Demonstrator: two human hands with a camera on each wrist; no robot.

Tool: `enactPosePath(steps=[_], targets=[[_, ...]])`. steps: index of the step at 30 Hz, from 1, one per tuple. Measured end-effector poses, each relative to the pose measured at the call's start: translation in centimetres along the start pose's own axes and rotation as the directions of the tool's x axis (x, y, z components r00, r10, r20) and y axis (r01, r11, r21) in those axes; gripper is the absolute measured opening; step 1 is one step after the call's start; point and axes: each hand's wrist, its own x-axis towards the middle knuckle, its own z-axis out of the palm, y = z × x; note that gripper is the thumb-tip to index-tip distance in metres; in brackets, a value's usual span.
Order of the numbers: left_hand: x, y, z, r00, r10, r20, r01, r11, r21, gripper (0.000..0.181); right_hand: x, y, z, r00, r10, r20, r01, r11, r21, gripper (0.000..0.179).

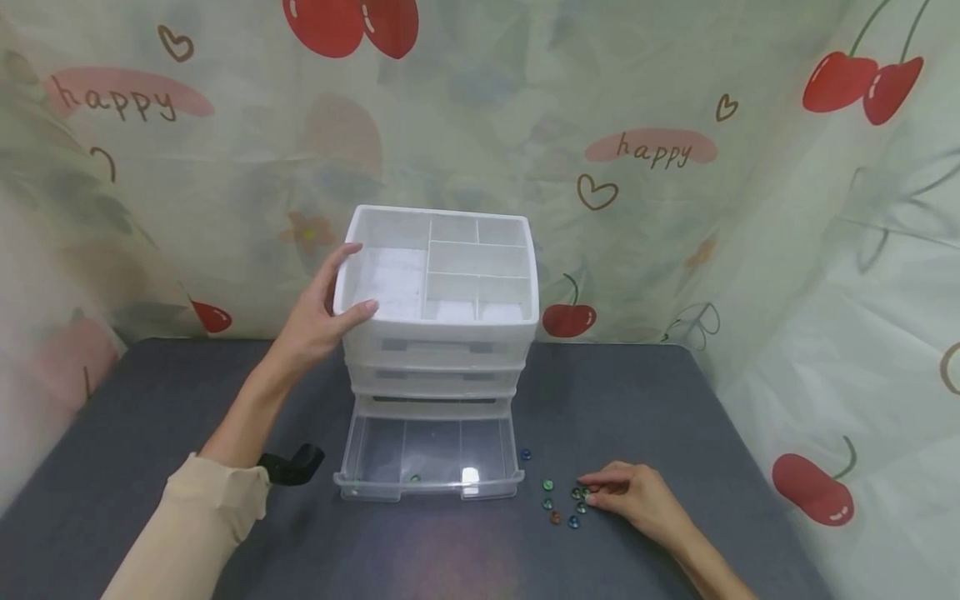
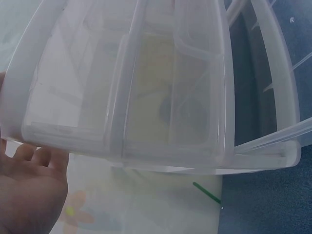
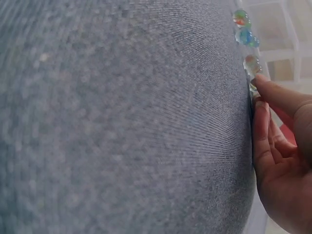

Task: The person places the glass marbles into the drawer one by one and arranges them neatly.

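Note:
A white plastic drawer organizer [image 1: 442, 358] stands at the table's middle, its clear bottom drawer [image 1: 435, 454] pulled out toward me. My left hand [image 1: 315, 321] grips the left side of its top, thumb over the rim and fingers round the far side; the left wrist view shows this hand [image 2: 34, 185] beside the clear drawers. To the right of the drawer, several glass marbles [image 1: 573, 522] lie on the table. My right hand [image 1: 637, 500] pinches a green marble [image 1: 586, 493] between thumb and fingertips. A small green marble [image 1: 416, 478] sits inside the pulled-out drawer.
The organizer's top tray [image 1: 390, 279] is split into several compartments. A dark table [image 1: 300, 542] lies under everything. Behind and to the sides hang patterned curtains [image 1: 480, 125]. A black strap-like piece [image 1: 294, 465] sits by the left sleeve.

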Motion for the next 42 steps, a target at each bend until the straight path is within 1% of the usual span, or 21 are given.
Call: enactPosePath(steps=[4,8,11,13,15,18,20,27,30,33,39,42], targets=[[0.0,-0.2,0.0,1.000,0.004,-0.001,-0.004,1.000,-0.003,0.075,0.1,-0.1,0.2,0.999,0.006,-0.033,-0.008,0.997,-0.073,0.018],[-0.1,-0.2,-0.1,1.000,0.004,0.000,-0.004,1.000,-0.007,0.075,0.1,-0.1,0.3,0.998,0.029,-0.056,-0.034,0.994,-0.100,0.016],[0.0,-0.1,-0.1,1.000,0.003,0.002,-0.003,1.000,-0.006,0.075,0.1,0.1,0.4,0.996,0.044,-0.074,-0.052,0.993,-0.103,0.015],[0.0,-0.1,-0.1,1.000,0.001,0.001,-0.001,1.000,-0.001,0.075,0.1,0.2,0.5,0.995,0.062,-0.080,-0.067,0.996,-0.056,0.016],[0.0,-0.2,-0.1,1.000,0.000,0.000,0.000,1.000,0.004,0.075,0.2,0.3,0.6,0.992,0.092,-0.085,-0.091,0.996,0.016,0.018],[0.1,-0.2,0.0,1.000,-0.002,-0.005,0.002,1.000,0.009,0.075,0.3,0.4,0.6,0.987,0.132,-0.086,-0.120,0.985,0.126,0.022],[0.1,-0.2,0.0,1.000,-0.001,-0.008,0.001,1.000,0.010,0.075,0.3,0.4,0.5,0.986,0.144,-0.086,-0.129,0.978,0.161,0.023],[-0.1,-0.2,0.0,1.000,-0.004,-0.013,0.004,1.000,-0.001,0.075,0.6,0.2,0.1,0.992,0.119,-0.054,-0.102,0.965,0.243,0.028],[0.0,-0.2,0.0,1.000,-0.001,-0.011,0.002,1.000,0.005,0.075,0.8,-0.1,0.2,0.992,0.118,-0.033,-0.103,0.951,0.293,0.030],[0.1,-0.1,0.0,1.000,-0.004,-0.010,0.004,1.000,0.013,0.075,1.0,-0.5,0.4,0.994,0.108,-0.028,-0.093,0.941,0.325,0.031],[0.1,-0.2,0.0,1.000,-0.012,-0.015,0.012,1.000,0.012,0.076,1.7,-1.3,0.8,0.998,0.051,-0.046,-0.032,0.941,0.337,0.031],[0.0,-0.2,-0.1,1.000,-0.008,-0.016,0.008,1.000,0.007,0.076,2.1,-1.9,0.9,0.998,0.034,-0.050,-0.015,0.942,0.335,0.031]])
